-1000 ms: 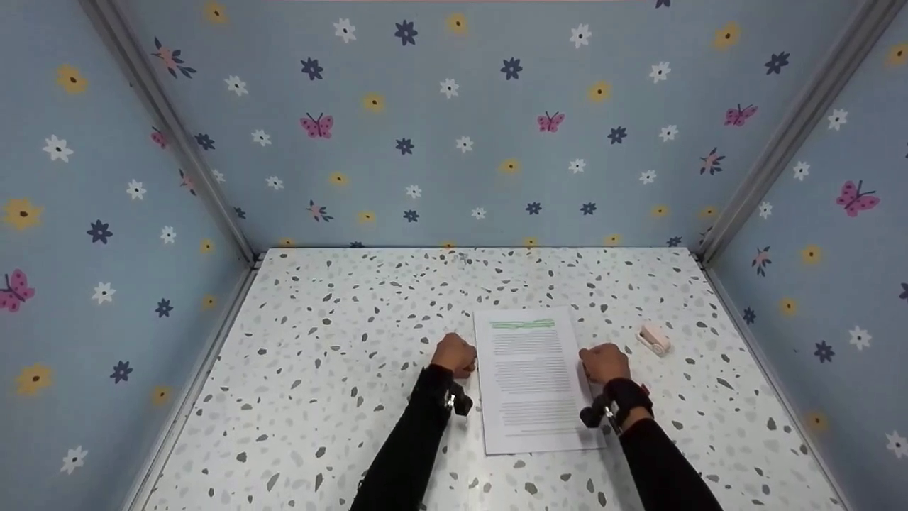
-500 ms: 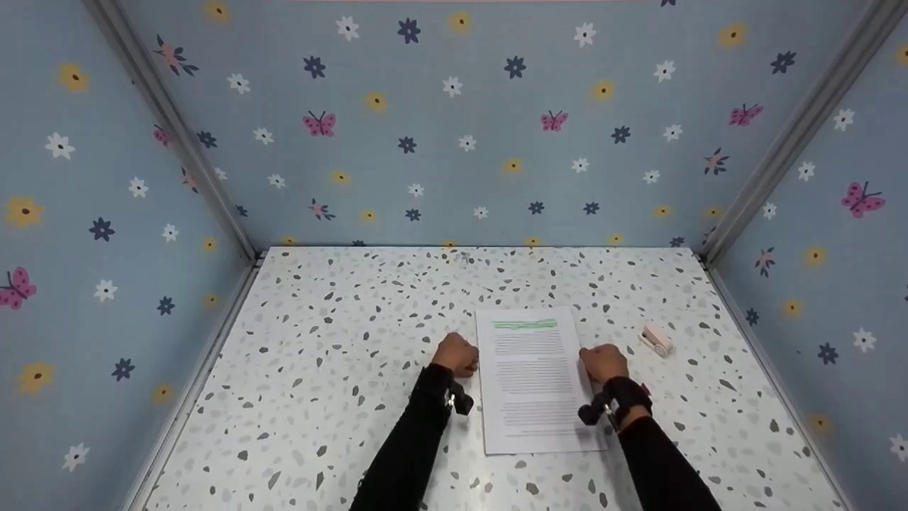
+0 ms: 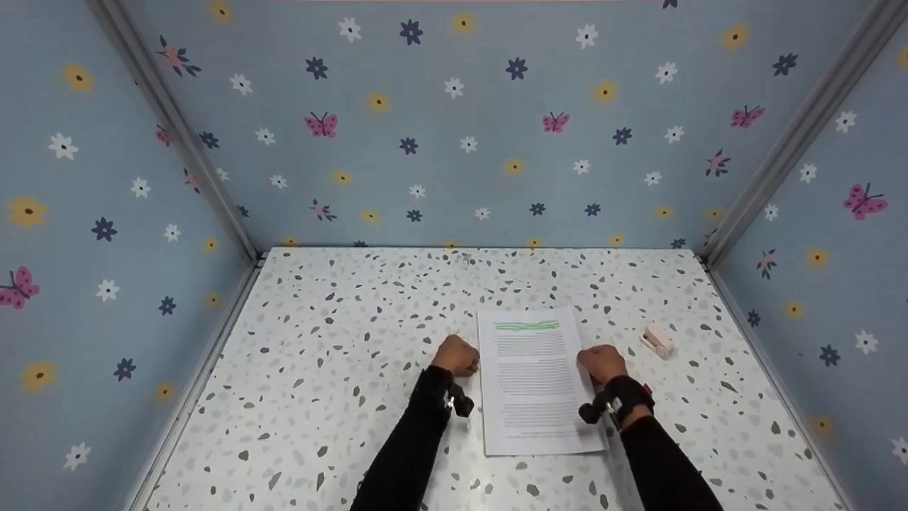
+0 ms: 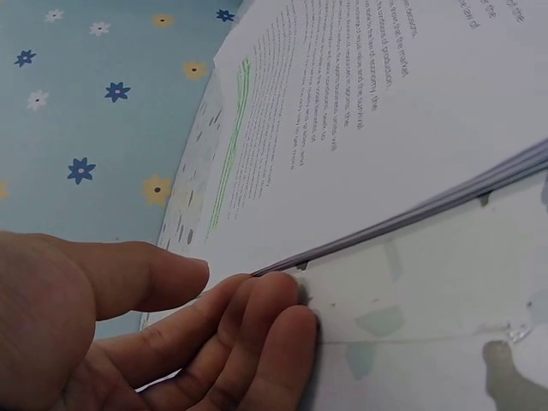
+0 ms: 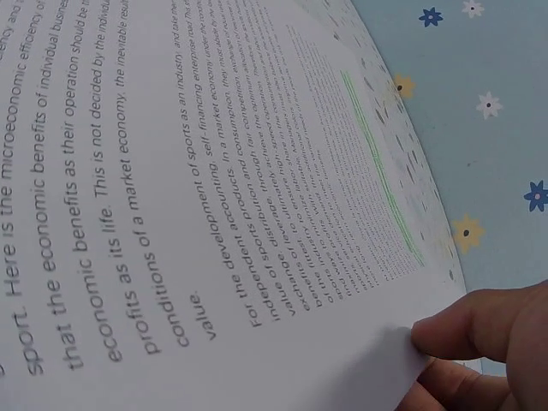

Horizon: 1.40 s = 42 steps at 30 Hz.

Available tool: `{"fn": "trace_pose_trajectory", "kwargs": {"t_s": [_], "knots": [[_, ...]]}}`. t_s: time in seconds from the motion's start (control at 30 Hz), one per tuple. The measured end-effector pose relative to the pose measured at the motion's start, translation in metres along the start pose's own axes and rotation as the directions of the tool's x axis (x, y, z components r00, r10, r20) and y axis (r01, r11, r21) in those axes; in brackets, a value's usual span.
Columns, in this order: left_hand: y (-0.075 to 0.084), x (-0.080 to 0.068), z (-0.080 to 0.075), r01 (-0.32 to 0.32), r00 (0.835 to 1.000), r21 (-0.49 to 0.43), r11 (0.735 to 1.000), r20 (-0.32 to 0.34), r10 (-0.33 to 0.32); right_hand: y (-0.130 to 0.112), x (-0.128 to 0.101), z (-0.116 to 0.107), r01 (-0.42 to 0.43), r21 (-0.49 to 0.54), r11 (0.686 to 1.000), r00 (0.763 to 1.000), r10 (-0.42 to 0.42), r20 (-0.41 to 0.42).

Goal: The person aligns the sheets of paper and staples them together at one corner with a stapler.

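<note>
A stack of printed paper sheets (image 3: 535,397) lies on the speckled table, with green highlighter strokes across its top lines. Beside its left edge rests my left hand (image 3: 456,356). The left wrist view shows its bent fingers (image 4: 282,317) right at the sheets' edge, the thumb (image 4: 163,276) held apart from them. My right hand (image 3: 603,363) pinches the right edge of the paper. In the right wrist view its thumb (image 5: 471,324) lies on top and the other fingers are mostly hidden below; the paper bends up slightly there.
A small pale pink thing (image 3: 658,342), shaped like a mini stapler, lies on the table (image 3: 340,341) right of my right hand. Blue flower-patterned walls (image 3: 454,163) enclose the table at the back and both sides. Each wrist wears a black camera mount.
The view shifts very slightly. Both hands stay at the paper's two sides, and the paper and the pink thing lie where they were.
</note>
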<state>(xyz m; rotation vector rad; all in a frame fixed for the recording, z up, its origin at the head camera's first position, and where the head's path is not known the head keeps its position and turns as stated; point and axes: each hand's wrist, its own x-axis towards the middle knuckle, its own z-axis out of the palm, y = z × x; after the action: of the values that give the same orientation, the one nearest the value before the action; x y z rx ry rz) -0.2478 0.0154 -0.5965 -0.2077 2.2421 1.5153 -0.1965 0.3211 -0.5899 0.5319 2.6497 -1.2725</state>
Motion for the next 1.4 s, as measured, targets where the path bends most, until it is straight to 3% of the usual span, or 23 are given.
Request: {"fn": "trace_pose_trajectory", "kwargs": {"t_s": [0.43, 0.57, 0.87, 1.07, 1.2, 1.3, 1.4], "knots": [[0.001, -0.002, -0.001, -0.025, 1.000, 0.004, 1.000, 0.014, 0.025, -0.003, -0.005, 0.001, 0.083, -0.042, 0.996, 0.997, -0.083, 0.006], [0.002, 0.000, 0.000, -0.033, 0.999, 0.010, 0.999, -0.003, 0.033, -0.003, -0.003, 0.002, 0.075, -0.040, 0.996, 0.997, -0.075, 0.002], [-0.002, -0.001, 0.000, -0.046, 0.998, 0.064, 0.997, -0.030, 0.048, 0.004, 0.001, 0.006, 0.066, 0.069, 0.995, 0.998, -0.067, 0.006], [-0.004, -0.005, -0.005, -0.041, 0.999, 0.037, 0.998, -0.028, 0.042, -0.002, 0.003, 0.008, 0.048, 0.149, 0.988, 0.999, -0.048, -0.004], [-0.003, -0.008, -0.007, -0.048, 0.996, 0.017, 0.999, -0.079, 0.049, -0.012, -0.002, 0.008, 0.025, 0.187, 0.982, 1.000, -0.025, 0.001], [-0.005, -0.008, -0.010, -0.096, 0.987, 0.063, 0.993, -0.124, 0.103, -0.020, -0.006, 0.008, 0.039, 0.206, 0.978, 0.999, -0.043, 0.015], [-0.005, -0.006, -0.013, -0.160, 0.979, 0.087, 0.983, -0.117, 0.169, -0.027, -0.007, 0.010, 0.069, 0.231, 0.970, 0.997, -0.075, 0.015]]}}
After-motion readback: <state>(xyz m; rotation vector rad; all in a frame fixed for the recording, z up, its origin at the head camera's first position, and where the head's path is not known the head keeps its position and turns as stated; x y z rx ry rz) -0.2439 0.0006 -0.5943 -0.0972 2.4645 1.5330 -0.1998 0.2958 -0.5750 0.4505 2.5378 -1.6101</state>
